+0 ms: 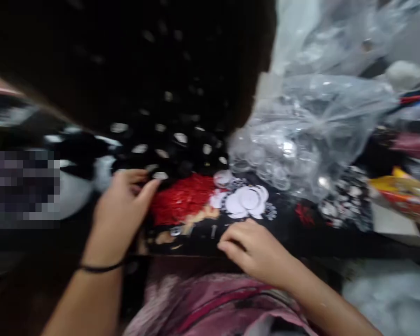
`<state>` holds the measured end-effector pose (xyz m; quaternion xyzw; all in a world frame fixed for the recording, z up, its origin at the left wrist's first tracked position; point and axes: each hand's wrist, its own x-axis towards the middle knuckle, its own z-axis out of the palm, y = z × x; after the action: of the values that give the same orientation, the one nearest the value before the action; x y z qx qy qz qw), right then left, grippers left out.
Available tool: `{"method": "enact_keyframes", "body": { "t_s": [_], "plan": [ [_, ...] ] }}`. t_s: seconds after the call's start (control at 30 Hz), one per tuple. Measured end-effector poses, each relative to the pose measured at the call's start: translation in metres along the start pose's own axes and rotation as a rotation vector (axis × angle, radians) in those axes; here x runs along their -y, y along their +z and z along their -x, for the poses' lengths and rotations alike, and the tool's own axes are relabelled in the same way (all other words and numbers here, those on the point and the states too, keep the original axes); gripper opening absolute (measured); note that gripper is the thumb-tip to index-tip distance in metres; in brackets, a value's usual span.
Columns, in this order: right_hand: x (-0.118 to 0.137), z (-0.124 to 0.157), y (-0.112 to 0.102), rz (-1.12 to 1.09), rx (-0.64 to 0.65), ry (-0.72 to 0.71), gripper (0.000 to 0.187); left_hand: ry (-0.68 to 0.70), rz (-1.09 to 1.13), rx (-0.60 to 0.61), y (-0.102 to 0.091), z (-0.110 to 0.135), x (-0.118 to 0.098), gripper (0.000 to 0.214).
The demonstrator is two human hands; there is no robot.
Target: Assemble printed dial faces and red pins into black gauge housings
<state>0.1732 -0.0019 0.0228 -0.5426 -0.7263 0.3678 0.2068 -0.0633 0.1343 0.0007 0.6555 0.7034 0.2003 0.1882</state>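
Observation:
The view is smeared by motion. My left hand (121,207), with a black band on its wrist, has thumb and fingers pinched together at the edge of a dark tray (287,233); whether it holds one of the small round pieces is unclear. My right hand (254,247) rests on the tray's near edge with its fingers curled down, just below a pile of white round discs (245,201). A heap of red material (182,200) lies between the two hands. Several small silvery round pieces (180,137) are scattered over the dark surface behind.
A clear plastic bag (311,135) holding shiny round parts sits at the right, beyond the tray. A yellow and red packet (404,193) lies at the far right. Pink cloth (217,303) covers my lap below. A large dark shape (126,56) fills the top left.

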Motion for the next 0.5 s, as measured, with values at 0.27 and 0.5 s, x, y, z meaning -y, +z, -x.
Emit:
{"method": "enact_keyframes", "body": {
  "t_s": [0.27,0.5],
  "plan": [
    [-0.037,-0.006,-0.03,0.434,-0.258,0.331,0.038,0.21,-0.09,-0.035,0.012,-0.006,-0.006,0.055],
    [-0.049,-0.014,-0.027,0.278,-0.417,0.27,0.026,-0.075,0.394,-0.197,0.003,0.017,-0.018,0.051]
  ]
}}
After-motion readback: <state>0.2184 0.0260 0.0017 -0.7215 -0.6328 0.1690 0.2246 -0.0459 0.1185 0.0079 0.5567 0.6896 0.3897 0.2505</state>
